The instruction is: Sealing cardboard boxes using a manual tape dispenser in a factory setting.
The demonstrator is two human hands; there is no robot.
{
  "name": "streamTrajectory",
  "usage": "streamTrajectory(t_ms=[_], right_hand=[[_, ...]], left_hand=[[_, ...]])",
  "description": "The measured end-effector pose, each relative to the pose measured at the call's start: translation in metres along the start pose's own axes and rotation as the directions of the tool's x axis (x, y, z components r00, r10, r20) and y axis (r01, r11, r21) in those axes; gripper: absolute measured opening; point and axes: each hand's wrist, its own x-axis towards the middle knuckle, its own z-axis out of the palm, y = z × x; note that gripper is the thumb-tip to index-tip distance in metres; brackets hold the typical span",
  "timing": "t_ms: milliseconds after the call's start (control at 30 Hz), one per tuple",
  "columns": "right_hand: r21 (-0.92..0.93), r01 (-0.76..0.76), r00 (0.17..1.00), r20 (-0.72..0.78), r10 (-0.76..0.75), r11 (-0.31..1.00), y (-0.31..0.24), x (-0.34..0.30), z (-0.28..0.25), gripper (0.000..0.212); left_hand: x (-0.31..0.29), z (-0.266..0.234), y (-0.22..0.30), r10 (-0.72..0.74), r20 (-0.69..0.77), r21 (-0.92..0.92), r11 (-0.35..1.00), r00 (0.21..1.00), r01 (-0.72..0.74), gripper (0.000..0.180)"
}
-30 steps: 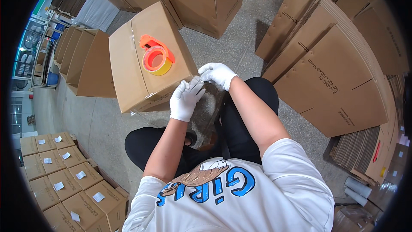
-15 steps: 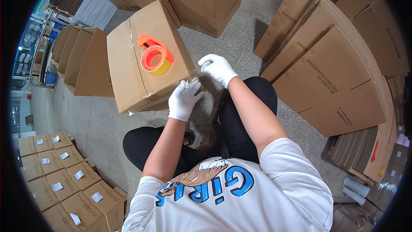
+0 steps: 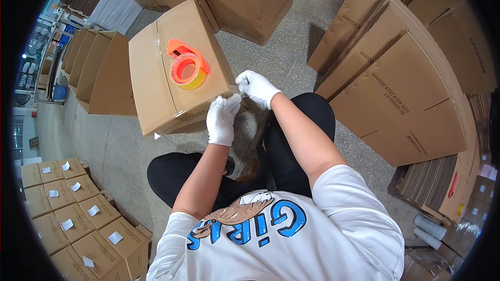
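Concrete warehouse floor (image 3: 291, 57), flattened cartons stacked around. Sealed cardboard box (image 3: 172, 67), tape dispenser (image 3: 187, 67) on top, long axis running away from the person. Gloved left hand (image 3: 221, 119) and right hand (image 3: 256, 87) close together at its near right corner, pinching the edge; left slightly nearer.

A single head-worn fisheye view looks steeply down from above the person's shoulders, close over the sealed cardboard box (image 3: 174, 70). Beyond the box, straight edges of stacked cartons bend toward the dark rim.
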Motion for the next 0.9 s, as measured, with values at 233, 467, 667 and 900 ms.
streamTrajectory(t_ms=[233, 467, 667, 900], right_hand=[[-0.189, 0.118, 0.991, -0.044, -0.129, 0.975, 0.004, -0.003, 0.001, 0.017], [-0.011, 0.047, 0.999, 0.021, -0.047, 0.999, 0.009, 0.006, 0.0, 0.016], [-0.038, 0.111, 0.994, -0.012, -0.111, 0.993, 0.011, 0.009, 0.0, 0.018], [-0.027, 0.037, 0.999, 0.022, -0.037, 0.999, 0.005, 0.005, 0.0, 0.019]], left_hand=[[0.009, -0.005, -0.006, 0.096, -0.036, 0.097, 0.991, 0.995, -0.092, 0.021], [-0.014, 0.016, 0.004, 0.031, -0.263, 0.199, 0.98, 0.964, 0.023, 0.042], [-0.044, 0.014, -0.008, -0.259, -0.52, -0.161, 0.965, 0.814, 0.205, 0.055], [-0.018, 0.027, -0.018, -0.099, -0.27, 0.421, 0.883, 0.958, 0.209, 0.051]])
